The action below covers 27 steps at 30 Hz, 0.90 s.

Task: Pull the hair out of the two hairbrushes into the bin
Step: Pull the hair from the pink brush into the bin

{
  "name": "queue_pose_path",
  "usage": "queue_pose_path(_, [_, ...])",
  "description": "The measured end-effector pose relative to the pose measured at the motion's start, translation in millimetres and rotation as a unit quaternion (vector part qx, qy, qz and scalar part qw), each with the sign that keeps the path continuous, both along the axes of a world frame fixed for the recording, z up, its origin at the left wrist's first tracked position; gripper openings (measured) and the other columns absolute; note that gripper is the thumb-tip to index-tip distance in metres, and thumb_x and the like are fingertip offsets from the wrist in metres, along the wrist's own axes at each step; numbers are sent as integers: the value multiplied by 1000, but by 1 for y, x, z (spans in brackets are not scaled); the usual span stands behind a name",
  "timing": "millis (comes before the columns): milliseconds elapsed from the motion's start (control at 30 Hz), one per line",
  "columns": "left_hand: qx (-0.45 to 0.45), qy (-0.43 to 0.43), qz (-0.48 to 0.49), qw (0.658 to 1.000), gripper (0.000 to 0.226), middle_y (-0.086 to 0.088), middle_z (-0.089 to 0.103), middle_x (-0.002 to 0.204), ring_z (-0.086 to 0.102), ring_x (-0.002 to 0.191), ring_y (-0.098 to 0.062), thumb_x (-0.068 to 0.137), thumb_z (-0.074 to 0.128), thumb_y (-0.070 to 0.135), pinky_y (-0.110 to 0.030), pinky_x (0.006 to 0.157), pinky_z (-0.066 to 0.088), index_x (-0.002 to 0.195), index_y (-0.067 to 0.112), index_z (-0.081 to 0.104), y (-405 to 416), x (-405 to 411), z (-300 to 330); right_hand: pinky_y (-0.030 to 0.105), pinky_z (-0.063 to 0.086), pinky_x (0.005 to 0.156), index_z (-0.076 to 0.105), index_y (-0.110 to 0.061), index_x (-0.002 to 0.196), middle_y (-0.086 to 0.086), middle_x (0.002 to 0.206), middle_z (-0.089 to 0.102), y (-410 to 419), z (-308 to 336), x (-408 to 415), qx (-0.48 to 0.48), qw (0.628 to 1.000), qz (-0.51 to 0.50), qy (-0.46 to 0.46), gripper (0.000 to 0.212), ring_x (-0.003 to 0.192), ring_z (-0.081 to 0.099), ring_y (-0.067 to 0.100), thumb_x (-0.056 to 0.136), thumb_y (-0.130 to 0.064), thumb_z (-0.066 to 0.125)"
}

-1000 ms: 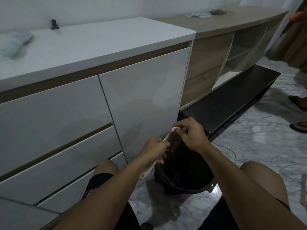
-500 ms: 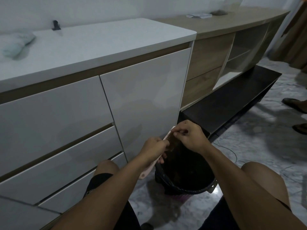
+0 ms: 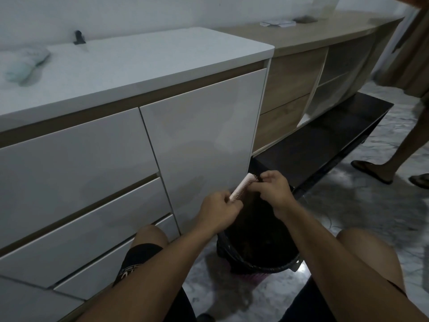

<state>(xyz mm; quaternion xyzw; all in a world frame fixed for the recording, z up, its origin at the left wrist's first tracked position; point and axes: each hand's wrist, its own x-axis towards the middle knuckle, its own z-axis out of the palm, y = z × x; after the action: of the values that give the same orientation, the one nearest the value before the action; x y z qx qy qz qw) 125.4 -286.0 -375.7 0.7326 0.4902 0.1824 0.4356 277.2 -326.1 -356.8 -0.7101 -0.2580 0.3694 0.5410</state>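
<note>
A pale pink hairbrush [image 3: 243, 185] is held tilted over a black-lined bin [image 3: 255, 263] on the floor between my knees. My left hand [image 3: 218, 210] is shut on the brush's lower end. My right hand [image 3: 271, 190] pinches at the bristles near the brush's top, fingers closed; the hair between them is too small to make out. Dark hair lies inside the bin. A second hairbrush is not in view.
A white cabinet [image 3: 199, 126] with drawers stands close in front. A low black shelf [image 3: 320, 140] and wooden unit [image 3: 292, 75] run to the right. Another person's legs and sandals [image 3: 371, 170] stand on the marble floor at the right. A cloth [image 3: 25, 63] lies on the counter.
The dark clump of hair seen on the brush a second ago is gone from its face; bare pink bristles show. My right hand has shifted toward the brush's top. The other person stepped closer.
</note>
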Motion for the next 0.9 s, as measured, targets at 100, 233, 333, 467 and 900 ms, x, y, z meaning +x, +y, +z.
queue_pose_path(100, [70,34,-21,997,20,-3,56,65,61,73,-31,74,58,37,-30,57,39,68,18,55,-3,1,4,40,47,83,62,-12,88,6,95,68,-3,3,2,-42,987,0,157,11,96,63,18,82,-4,65])
queue_pose_path(233, [36,12,-1,999,20,-5,60,63,59,59,-25,76,58,34,-28,51,42,71,15,59,-4,3,5,43,52,87,59,-11,99,7,100,67,-2,-1,4,-39,989,4,142,17,98,64,19,84,-9,68])
queue_pose_path(333, [-59,-34,26,997,18,-8,63,57,57,39,-23,77,56,28,-22,39,40,64,16,59,-2,4,4,38,57,76,60,-15,95,10,99,68,0,-4,6,-8,998,8,67,20,94,67,22,83,-7,73])
queue_pose_path(467, [-127,-73,30,989,19,-13,62,58,52,36,-27,79,55,24,-23,40,37,71,7,59,-3,1,4,34,59,66,69,-19,87,7,85,70,0,-11,4,13,995,17,-96,18,83,70,23,83,-2,72])
queue_pose_path(900, [-184,-115,31,976,20,-14,59,53,48,33,-25,83,55,20,-25,39,35,70,6,56,-1,-2,9,37,63,67,67,-14,103,0,93,64,-4,-3,1,27,981,51,-183,15,83,68,16,88,-12,68])
